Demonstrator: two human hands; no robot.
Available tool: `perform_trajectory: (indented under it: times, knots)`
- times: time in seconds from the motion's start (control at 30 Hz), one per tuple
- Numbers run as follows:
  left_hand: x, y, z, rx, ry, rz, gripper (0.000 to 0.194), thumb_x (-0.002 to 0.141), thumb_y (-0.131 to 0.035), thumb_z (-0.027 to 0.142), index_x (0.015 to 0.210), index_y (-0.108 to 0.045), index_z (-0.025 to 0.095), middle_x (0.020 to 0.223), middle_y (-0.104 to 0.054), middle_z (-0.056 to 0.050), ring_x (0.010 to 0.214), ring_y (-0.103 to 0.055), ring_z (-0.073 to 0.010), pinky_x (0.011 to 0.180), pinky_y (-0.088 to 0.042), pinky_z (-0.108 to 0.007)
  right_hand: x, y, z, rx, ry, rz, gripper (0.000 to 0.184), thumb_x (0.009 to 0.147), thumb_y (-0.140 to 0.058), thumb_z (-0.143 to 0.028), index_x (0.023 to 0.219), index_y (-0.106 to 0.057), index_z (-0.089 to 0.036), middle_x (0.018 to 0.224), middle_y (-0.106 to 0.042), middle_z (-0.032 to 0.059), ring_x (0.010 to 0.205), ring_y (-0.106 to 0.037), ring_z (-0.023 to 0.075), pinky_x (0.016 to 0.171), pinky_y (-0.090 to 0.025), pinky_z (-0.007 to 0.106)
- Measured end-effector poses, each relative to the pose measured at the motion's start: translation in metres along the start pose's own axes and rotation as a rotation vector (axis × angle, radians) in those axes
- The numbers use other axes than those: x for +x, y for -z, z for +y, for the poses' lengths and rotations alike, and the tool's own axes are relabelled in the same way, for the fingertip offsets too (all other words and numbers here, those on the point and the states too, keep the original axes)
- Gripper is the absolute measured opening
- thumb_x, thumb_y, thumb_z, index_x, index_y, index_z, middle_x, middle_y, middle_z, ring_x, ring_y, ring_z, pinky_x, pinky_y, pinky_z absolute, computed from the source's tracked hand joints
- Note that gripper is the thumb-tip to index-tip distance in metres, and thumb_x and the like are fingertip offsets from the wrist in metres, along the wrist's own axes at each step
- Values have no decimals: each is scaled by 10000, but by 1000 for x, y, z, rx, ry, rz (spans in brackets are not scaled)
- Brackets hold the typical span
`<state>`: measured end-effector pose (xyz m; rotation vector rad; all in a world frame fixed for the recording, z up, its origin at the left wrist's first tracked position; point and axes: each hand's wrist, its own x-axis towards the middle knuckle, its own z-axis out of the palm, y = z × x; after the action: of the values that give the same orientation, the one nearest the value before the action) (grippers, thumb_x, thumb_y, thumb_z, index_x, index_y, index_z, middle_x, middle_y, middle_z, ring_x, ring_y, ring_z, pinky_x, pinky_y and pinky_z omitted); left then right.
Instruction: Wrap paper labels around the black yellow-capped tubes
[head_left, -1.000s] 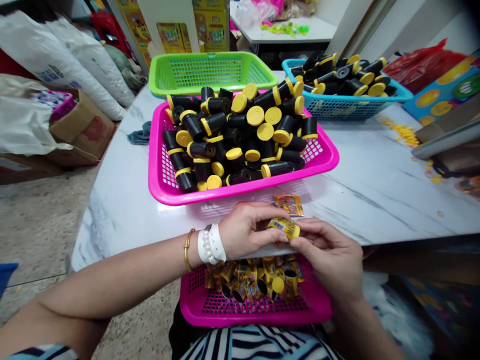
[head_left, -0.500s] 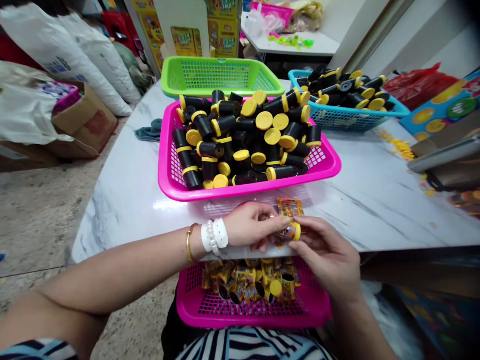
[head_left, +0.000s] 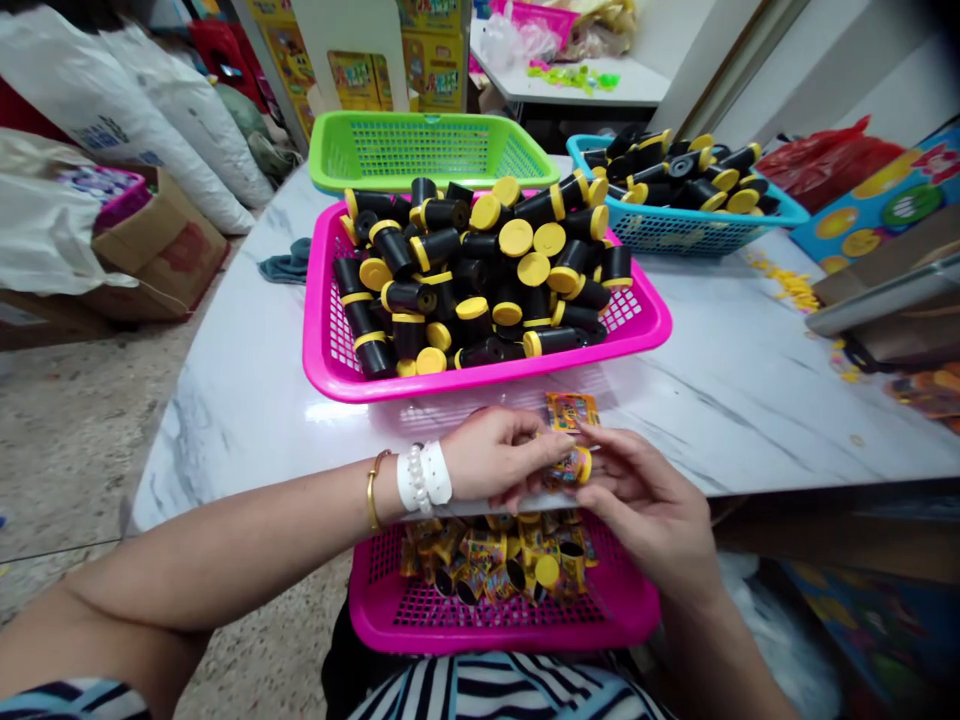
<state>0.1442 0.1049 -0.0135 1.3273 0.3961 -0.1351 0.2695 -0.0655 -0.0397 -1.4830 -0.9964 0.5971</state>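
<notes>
Just above the table's front edge, my left hand (head_left: pixel 499 455) is closed round a small canister (head_left: pixel 571 467) with a yellow cap and an orange printed wrapper. From the other side, the thumb and fingers of my right hand (head_left: pixel 652 495) curve round the capped end. Flat on the table just beyond my hands lies an orange printed wrapper (head_left: pixel 571 410). Below, at my lap, a pink basket (head_left: pixel 502 635) holds several wrapped canisters (head_left: pixel 491 565). A larger pink basket (head_left: pixel 480 385) in front is heaped with black canisters (head_left: pixel 472 270) with yellow caps.
Behind stand a green basket (head_left: pixel 435 183) and a blue basket (head_left: pixel 697 240) of more black canisters. A dark cloth (head_left: pixel 289 263) lies at the left on the marble-patterned table (head_left: pixel 225 370). Small yellow pieces (head_left: pixel 791 285) and a cardboard box (head_left: pixel 892 250) are at the right.
The view has shifted slightly, moving everything a little to the left. Both hands stay at the wrapped canister, with only a small shift of the fingers.
</notes>
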Motion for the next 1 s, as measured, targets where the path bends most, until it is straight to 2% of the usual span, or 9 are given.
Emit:
perform_trajectory:
  times: [0.1, 0.2, 0.33, 0.53, 0.63, 0.7, 0.83, 0.9, 1.0]
  knots:
    - [3, 4, 1, -85, -2, -41, 554, 740, -727, 694, 875, -551, 187, 535, -591, 70, 331, -487, -64, 366, -312, -167, -3, 2, 3, -122, 90, 77, 334, 834, -776, -178, 1149, -739, -282, 1125, -697, 61, 903, -732, 175, 712, -646, 240]
    - [4, 7, 0, -103, 21, -66, 562, 720, -740, 702, 784, -568, 170, 522, -583, 64, 335, -499, -58, 355, -329, -163, -6, -1, 4, -155, 112, 136, 371, 832, -774, -174, 1181, -737, -293, 1080, -709, 59, 834, -726, 171, 668, -646, 250]
    - [3, 7, -3, -97, 104, -119, 605, 829, -593, 740, 666, -571, 158, 435, -551, 35, 304, -474, -63, 328, -335, -165, -8, -3, 3, -43, 109, 15, 370, 825, -774, -163, 1162, -752, -315, 1181, -665, 84, 843, -734, 195, 638, -665, 295]
    - [-2, 8, 0, -223, 69, -265, 506, 727, -812, 599, 931, -636, 171, 605, -672, 6, 433, -586, -104, 423, -446, -197, -16, -4, 1, 213, -20, -24, 161, 823, -791, -217, 960, -757, -294, 1092, -618, 47, 643, -712, 145, 462, -640, 277]
    - [-8, 12, 7, -43, 94, -379, 412, 795, -758, 572, 854, -635, 183, 586, -651, 5, 423, -566, -110, 421, -422, -211, -27, -9, -2, 222, -3, -66, 181, 839, -780, -215, 989, -757, -312, 1047, -634, 37, 616, -700, 134, 464, -630, 268]
    - [-10, 16, 12, 159, 2, -312, 359, 830, -729, 532, 819, -650, 182, 579, -629, 8, 436, -543, -106, 429, -383, -211, -35, -11, -4, 154, 69, -114, 249, 850, -760, -165, 1042, -760, -323, 1043, -641, 38, 652, -705, 132, 532, -636, 267]
    - [-5, 20, 12, 532, -299, 115, 258, 893, -673, 393, 780, -674, 160, 600, -613, 3, 506, -491, -107, 487, -325, -227, -41, -12, -4, -143, 224, -305, 341, 889, -698, -126, 1177, -743, -304, 1065, -645, 57, 672, -693, 111, 606, -614, 236]
    - [0, 20, 7, 708, -347, 218, 209, 911, -633, 283, 751, -666, 152, 628, -633, -15, 550, -516, -123, 532, -337, -242, -34, -11, -2, -331, 293, -229, 344, 891, -702, -151, 1207, -733, -286, 1002, -661, 56, 738, -699, 140, 645, -607, 245]
    - [5, 18, -3, 850, -347, 273, 132, 906, -611, 204, 808, -682, 150, 703, -689, -48, 620, -591, -158, 582, -369, -258, -18, -12, 2, -650, 342, 22, 312, 884, -723, -182, 1187, -734, -256, 889, -662, 42, 732, -674, 151, 663, -577, 257]
